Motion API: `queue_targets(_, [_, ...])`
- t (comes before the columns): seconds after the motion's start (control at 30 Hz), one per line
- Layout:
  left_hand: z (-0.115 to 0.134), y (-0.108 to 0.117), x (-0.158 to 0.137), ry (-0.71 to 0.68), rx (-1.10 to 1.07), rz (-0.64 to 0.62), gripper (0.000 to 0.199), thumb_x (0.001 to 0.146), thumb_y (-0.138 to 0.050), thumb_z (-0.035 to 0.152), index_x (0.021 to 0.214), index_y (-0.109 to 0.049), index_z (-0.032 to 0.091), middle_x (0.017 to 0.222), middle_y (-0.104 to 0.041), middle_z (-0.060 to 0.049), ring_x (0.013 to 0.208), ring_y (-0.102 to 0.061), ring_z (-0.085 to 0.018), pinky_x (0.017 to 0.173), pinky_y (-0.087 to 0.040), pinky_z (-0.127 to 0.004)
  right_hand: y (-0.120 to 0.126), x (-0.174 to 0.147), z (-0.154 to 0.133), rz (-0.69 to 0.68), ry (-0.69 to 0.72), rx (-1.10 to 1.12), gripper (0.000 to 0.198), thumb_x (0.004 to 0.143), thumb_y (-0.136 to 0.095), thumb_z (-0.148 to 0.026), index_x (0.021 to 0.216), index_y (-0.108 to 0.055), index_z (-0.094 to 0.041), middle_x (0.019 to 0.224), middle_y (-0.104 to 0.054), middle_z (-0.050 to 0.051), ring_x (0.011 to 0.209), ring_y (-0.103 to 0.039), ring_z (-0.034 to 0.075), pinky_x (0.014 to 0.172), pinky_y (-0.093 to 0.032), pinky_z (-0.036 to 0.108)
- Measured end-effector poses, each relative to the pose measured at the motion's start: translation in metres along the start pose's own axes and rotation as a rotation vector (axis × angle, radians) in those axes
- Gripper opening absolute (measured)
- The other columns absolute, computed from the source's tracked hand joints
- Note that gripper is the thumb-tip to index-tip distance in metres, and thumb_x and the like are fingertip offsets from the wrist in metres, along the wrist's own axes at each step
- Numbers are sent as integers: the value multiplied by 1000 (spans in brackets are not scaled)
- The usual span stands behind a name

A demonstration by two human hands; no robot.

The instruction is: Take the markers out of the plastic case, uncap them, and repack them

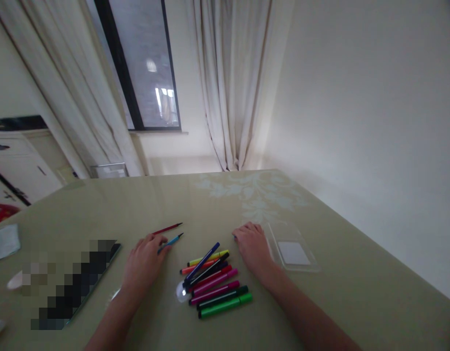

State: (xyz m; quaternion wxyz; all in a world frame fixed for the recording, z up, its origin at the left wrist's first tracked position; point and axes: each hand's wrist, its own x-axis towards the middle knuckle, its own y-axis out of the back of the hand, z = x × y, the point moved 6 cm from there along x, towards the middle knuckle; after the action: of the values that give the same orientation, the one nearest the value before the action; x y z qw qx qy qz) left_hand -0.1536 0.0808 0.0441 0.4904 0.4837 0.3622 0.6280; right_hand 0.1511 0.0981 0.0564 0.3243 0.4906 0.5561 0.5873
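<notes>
My left hand [146, 258] is closed on a light blue felt-tip pen [171, 242], whose dark tip points away to the right. Just beyond it, a dark red felt-tip pen [167, 228] lies on the table with its tip bare. My right hand [252, 246], back upward, has its fingers curled together beside a clear plastic case [305, 265]. A small bluish bit shows at its fingertips, too little to name. Between my forearms lies a pile of capped felt-tip pens, among them a green pen [225, 306], a dark blue pen [203, 262] and a yellow pen [224, 253].
A dark, partly blurred flat object [97, 273] lies left of my left arm. A clear round piece [181, 292] sits by the pens. The pale green table [166, 200] meets a white wall [374, 122] on the right; a curtain [228, 83] hangs behind.
</notes>
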Motion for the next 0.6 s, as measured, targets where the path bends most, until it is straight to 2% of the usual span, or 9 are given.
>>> queue_targets(0.13, [13,1,1,-48,-149,13,29,93,-48,39,97,-71,22,107,-74,-10,103,-67,-29,94,-51,-43,0,0,1,38,-16,144,21,94,-57,-12,103,-75,-21,103,-74,10,107,-61,28,95,-39,40])
queue_targets(0.27, [50,1,-4,-121,-439,-28,31,97,-48,47,104,-68,24,102,-77,-5,95,-71,-25,85,-54,-37,15,-7,-3,177,43,564,31,97,-52,-11,123,-66,-21,116,-66,10,102,-64,22,93,-47,34])
queue_targets(0.37, [75,0,-12,-188,-512,-85,28,98,-50,46,104,-69,26,101,-76,-3,94,-70,-23,84,-53,-35,26,-16,-12,217,109,840,30,95,-56,-15,124,-63,-24,112,-66,6,96,-66,19,88,-51,31])
queue_targets(0.47, [87,0,-19,-227,-533,-119,26,99,-51,44,104,-70,27,104,-76,-3,97,-69,-23,88,-52,-35,33,-21,-18,228,124,942,25,95,-62,-21,119,-65,-24,106,-70,5,94,-67,19,87,-52,32])
queue_targets(0.6, [92,2,-21,-239,-552,-137,26,98,-51,44,103,-71,27,104,-76,-3,98,-68,-23,90,-53,-36,36,-22,-17,274,92,978,18,94,-65,-26,112,-68,-23,103,-73,5,91,-69,19,86,-53,33])
